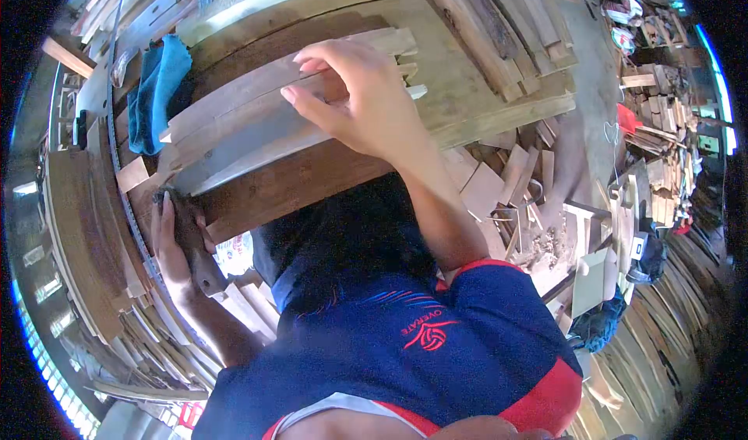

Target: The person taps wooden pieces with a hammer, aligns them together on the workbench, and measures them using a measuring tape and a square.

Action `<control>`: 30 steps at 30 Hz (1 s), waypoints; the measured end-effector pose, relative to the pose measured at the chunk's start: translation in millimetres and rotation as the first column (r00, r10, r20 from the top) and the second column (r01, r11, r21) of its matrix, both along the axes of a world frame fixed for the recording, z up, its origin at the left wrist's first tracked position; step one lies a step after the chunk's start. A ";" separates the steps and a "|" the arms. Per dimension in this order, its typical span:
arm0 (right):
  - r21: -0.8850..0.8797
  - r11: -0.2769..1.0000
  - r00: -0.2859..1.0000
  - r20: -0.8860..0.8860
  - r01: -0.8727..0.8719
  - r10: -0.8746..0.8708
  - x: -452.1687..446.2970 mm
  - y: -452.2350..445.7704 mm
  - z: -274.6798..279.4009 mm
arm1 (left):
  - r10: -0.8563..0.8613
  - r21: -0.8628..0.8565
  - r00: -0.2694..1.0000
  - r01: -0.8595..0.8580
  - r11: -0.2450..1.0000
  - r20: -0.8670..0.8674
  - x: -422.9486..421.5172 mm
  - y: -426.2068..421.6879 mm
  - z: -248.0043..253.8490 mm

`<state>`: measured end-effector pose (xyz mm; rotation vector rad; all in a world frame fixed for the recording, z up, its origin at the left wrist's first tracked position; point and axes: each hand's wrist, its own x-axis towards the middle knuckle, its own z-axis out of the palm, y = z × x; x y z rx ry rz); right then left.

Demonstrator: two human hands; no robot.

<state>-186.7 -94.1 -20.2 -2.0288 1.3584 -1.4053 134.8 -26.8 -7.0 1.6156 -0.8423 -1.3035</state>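
My left hand (pixel 173 241) is closed round a dark, worn wooden block (pixel 193 245) with a rounded lower end, at the near left edge of the bench. Its thumb and fingers lie on opposite sides of the block; the exact kind of tool or piece cannot be made out. Over several pale wood strips (pixel 241 101) laid side by side, my right hand (pixel 354 89) hovers or rests lightly, thumb and fingers curved apart with nothing between them. A smooth, greyish board face (pixel 249 156) runs along the near side of the strips.
A blue cloth (pixel 160 89) lies left of the strips. Long boards (pixel 483 35) are stacked at the back right of the wooden bench (pixel 506 117). Offcuts (pixel 499 179) and shavings litter the floor to the right. More planks (pixel 86 237) stand at left.
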 end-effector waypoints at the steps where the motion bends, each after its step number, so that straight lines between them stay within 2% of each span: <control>1: 0.004 1.000 1.000 0.016 -0.011 0.011 -0.5 -0.3 0.1 | -0.012 0.000 1.000 0.012 1.000 0.017 0.4 0.1 2.5; 7: -0.004 0.999 0.999 0.004 -0.042 0.042 -5.2 -0.5 0.5 | -0.018 -0.008 1.000 0.019 1.000 0.025 13.4 -3.0 0.1; 10: 0.004 0.999 0.999 -0.010 -0.042 0.042 -6.3 0.0 0.6 | 0.084 0.032 0.994 -0.086 0.996 0.072 -12.2 -5.6 10.1; 14: 0.007 1.000 1.000 0.003 -0.029 0.029 -6.7 1.6 3.6 | 0.004 -0.058 0.998 0.000 0.998 0.068 18.2 -3.2 -11.5; 18: -0.059 0.998 0.999 -0.017 -0.039 0.038 -6.4 -0.5 1.2 | -0.040 -0.019 0.999 0.040 0.999 0.013 17.8 -4.4 -1.8; 21: 0.002 0.999 0.991 -0.125 -0.042 0.042 -5.8 4.0 4.3 | -0.032 -0.015 0.999 0.033 0.999 0.012 2.0 -5.4 2.0; 24: -0.082 0.995 0.974 -0.225 -0.051 0.031 -4.4 4.7 2.0 | -0.006 -0.026 1.000 0.006 1.000 0.013 -6.5 -5.6 2.4; 28: -0.292 0.955 0.951 -0.307 -0.055 -0.039 0.1 5.5 -3.1 | 0.038 -0.067 0.999 -0.035 0.997 0.039 -8.8 -0.9 -1.0; 30: -0.335 0.941 0.937 -0.339 -0.043 -0.078 -0.1 8.2 -1.8 | 0.019 -0.077 1.000 -0.021 0.997 -0.025 -6.4 3.5 -4.0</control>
